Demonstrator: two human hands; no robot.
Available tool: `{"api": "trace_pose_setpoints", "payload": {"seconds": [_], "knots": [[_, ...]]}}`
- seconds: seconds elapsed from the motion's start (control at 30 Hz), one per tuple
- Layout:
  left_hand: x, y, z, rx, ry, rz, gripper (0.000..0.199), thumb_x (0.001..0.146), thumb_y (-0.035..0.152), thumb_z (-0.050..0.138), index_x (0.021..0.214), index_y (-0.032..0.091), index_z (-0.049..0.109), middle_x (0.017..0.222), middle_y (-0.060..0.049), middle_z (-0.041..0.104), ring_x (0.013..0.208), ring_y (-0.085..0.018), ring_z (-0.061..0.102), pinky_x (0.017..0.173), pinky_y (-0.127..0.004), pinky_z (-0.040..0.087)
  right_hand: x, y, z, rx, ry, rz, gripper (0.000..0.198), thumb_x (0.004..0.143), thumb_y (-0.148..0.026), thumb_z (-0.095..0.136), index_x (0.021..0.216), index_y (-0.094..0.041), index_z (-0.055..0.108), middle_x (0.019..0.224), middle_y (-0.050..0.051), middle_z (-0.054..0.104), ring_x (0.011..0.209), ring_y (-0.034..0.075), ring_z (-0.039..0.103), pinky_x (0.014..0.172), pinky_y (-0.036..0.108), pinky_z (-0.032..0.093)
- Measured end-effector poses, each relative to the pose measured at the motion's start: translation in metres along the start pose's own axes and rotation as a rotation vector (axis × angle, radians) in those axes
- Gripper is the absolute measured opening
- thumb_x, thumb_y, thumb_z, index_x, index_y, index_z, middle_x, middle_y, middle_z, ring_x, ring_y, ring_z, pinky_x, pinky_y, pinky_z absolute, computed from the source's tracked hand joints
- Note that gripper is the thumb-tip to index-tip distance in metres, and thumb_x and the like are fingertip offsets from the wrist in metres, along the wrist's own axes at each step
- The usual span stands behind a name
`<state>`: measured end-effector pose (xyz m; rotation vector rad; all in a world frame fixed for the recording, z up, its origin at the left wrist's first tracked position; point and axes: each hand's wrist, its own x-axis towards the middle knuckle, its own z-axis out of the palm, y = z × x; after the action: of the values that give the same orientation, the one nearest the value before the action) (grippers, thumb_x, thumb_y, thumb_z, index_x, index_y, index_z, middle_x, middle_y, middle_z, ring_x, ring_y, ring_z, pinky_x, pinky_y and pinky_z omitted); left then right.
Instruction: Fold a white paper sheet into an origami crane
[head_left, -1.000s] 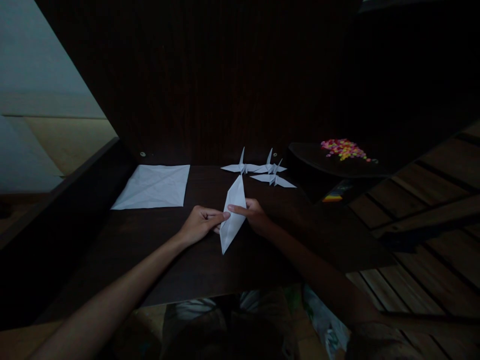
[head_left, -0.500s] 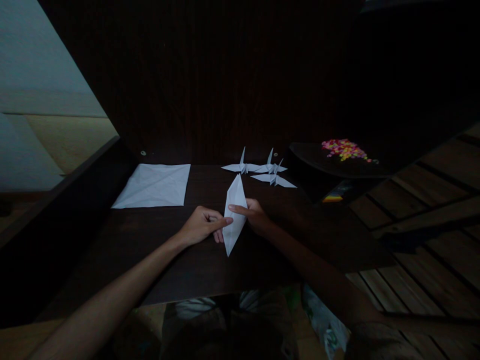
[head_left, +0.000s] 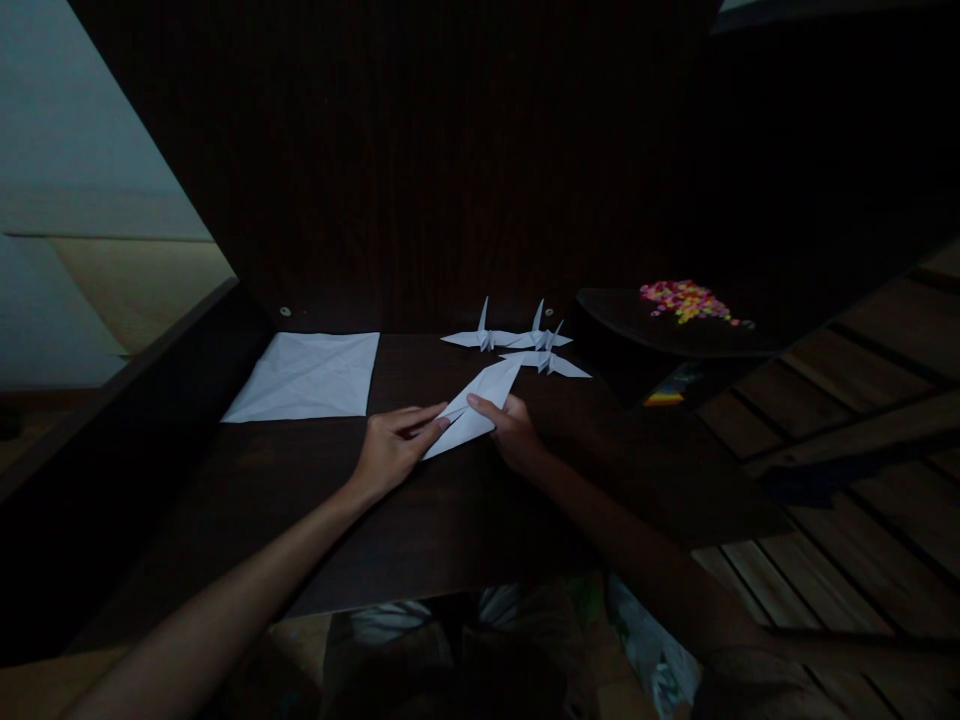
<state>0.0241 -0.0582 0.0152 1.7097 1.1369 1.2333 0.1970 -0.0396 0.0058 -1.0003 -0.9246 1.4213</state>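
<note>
A white folded paper (head_left: pixel 480 395), long and diamond-shaped, is held tilted above the dark desk, its far tip pointing up to the right. My left hand (head_left: pixel 397 447) pinches its near left end between thumb and fingers. On the right edge, my right hand (head_left: pixel 511 428) grips it with the thumb on top and the fingers behind. Just beyond stand three white paper cranes: one at the left (head_left: pixel 484 338), one behind at the right (head_left: pixel 540 338) and one in front (head_left: pixel 547 360). The folded paper's far tip overlaps the front crane's wing in view.
A creased white paper sheet (head_left: pixel 307 375) lies at the left of the desk (head_left: pixel 420 550). Small colourful pieces (head_left: pixel 686 300) are heaped on a raised dark shelf (head_left: pixel 607 305) at the right. A low side panel (head_left: pixel 150 400) bounds the left, and a tall dark panel stands behind.
The folded paper has turned from nearly upright to slanting, its far tip swinging right and its near tip left. My left hand has shifted its pinch to the near end.
</note>
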Motion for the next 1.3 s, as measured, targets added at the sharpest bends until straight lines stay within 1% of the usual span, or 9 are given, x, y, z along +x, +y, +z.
{"api": "trace_pose_setpoints", "payload": {"seconds": [0.17, 0.53, 0.8, 0.9, 1.0, 1.1, 1.17, 1.23, 1.3], "knots": [[-0.001, 0.001, -0.003, 0.075, -0.033, 0.115, 0.026, 0.080, 0.031, 0.064, 0.100, 0.017, 0.073, 0.090, -0.007, 0.073, 0.077, -0.018, 0.066, 0.068, -0.027, 0.051, -0.003, 0.001, 0.001, 0.023, -0.023, 0.015, 0.029, 0.058, -0.032, 0.080, 0.076, -0.016, 0.066, 0.077, 0.004, 0.070, 0.071, 0.019, 0.064, 0.070, 0.032, 0.049], [-0.002, 0.000, -0.001, 0.063, -0.064, 0.166, 0.023, 0.083, 0.029, 0.061, 0.100, 0.018, 0.073, 0.093, -0.007, 0.072, 0.079, -0.017, 0.066, 0.070, -0.026, 0.052, -0.002, 0.001, 0.001, 0.051, -0.025, 0.046, 0.028, 0.055, -0.029, 0.081, 0.074, -0.015, 0.065, 0.073, 0.002, 0.069, 0.068, 0.018, 0.063, 0.068, 0.031, 0.049], [-0.002, -0.002, -0.002, 0.152, -0.053, 0.283, 0.023, 0.084, 0.026, 0.059, 0.102, 0.019, 0.072, 0.092, -0.007, 0.073, 0.077, -0.017, 0.066, 0.071, -0.028, 0.053, -0.002, 0.000, 0.002, 0.028, -0.002, 0.047, 0.030, 0.054, -0.030, 0.081, 0.074, -0.015, 0.065, 0.073, 0.003, 0.069, 0.068, 0.018, 0.063, 0.067, 0.031, 0.049], [-0.002, 0.001, -0.003, 0.157, -0.040, 0.264, 0.023, 0.084, 0.026, 0.059, 0.102, 0.018, 0.072, 0.090, -0.007, 0.073, 0.076, -0.016, 0.066, 0.070, -0.026, 0.052, -0.002, 0.002, 0.001, 0.045, 0.013, 0.041, 0.030, 0.055, -0.031, 0.080, 0.075, -0.015, 0.065, 0.076, 0.003, 0.069, 0.070, 0.019, 0.064, 0.069, 0.032, 0.049], [0.000, 0.003, -0.006, 0.177, -0.011, 0.183, 0.026, 0.083, 0.028, 0.060, 0.103, 0.017, 0.072, 0.088, -0.007, 0.072, 0.072, -0.016, 0.064, 0.068, -0.025, 0.050, 0.002, 0.003, 0.000, 0.033, 0.023, 0.019, 0.031, 0.058, -0.033, 0.079, 0.079, -0.015, 0.065, 0.081, 0.005, 0.069, 0.075, 0.020, 0.063, 0.072, 0.033, 0.049], [0.004, 0.002, -0.010, 0.178, 0.018, 0.117, 0.028, 0.083, 0.031, 0.059, 0.105, 0.017, 0.071, 0.085, -0.005, 0.071, 0.070, -0.015, 0.062, 0.064, -0.024, 0.048, 0.008, 0.004, -0.003, -0.042, 0.071, -0.066, 0.041, 0.061, -0.036, 0.075, 0.095, -0.016, 0.064, 0.092, 0.006, 0.068, 0.085, 0.022, 0.062, 0.077, 0.034, 0.048], [0.007, 0.000, -0.014, 0.168, 0.019, 0.078, 0.029, 0.083, 0.033, 0.059, 0.104, 0.017, 0.071, 0.083, -0.005, 0.070, 0.070, -0.015, 0.061, 0.062, -0.024, 0.046, 0.011, 0.002, -0.007, -0.171, 0.179, -0.196, 0.054, 0.063, -0.038, 0.073, 0.111, -0.019, 0.059, 0.103, 0.008, 0.064, 0.093, 0.023, 0.060, 0.080, 0.035, 0.047], [0.010, -0.003, -0.017, 0.153, -0.023, 0.008, 0.030, 0.082, 0.035, 0.059, 0.102, 0.017, 0.072, 0.082, -0.006, 0.071, 0.069, -0.016, 0.061, 0.059, -0.024, 0.045, 0.012, -0.001, -0.011, -0.398, 0.285, -0.381, 0.063, 0.064, -0.041, 0.072, 0.120, -0.020, 0.054, 0.113, 0.010, 0.059, 0.099, 0.024, 0.056, 0.083, 0.037, 0.046], [0.013, -0.006, -0.020, 0.135, -0.121, -0.086, 0.030, 0.080, 0.035, 0.060, 0.097, 0.015, 0.073, 0.082, -0.006, 0.073, 0.069, -0.017, 0.063, 0.060, -0.025, 0.046, 0.009, -0.006, -0.016, -0.689, 0.338, -0.577, 0.061, 0.066, -0.042, 0.070, 0.122, -0.021, 0.054, 0.118, 0.012, 0.055, 0.105, 0.026, 0.051, 0.090, 0.042, 0.041]]}}
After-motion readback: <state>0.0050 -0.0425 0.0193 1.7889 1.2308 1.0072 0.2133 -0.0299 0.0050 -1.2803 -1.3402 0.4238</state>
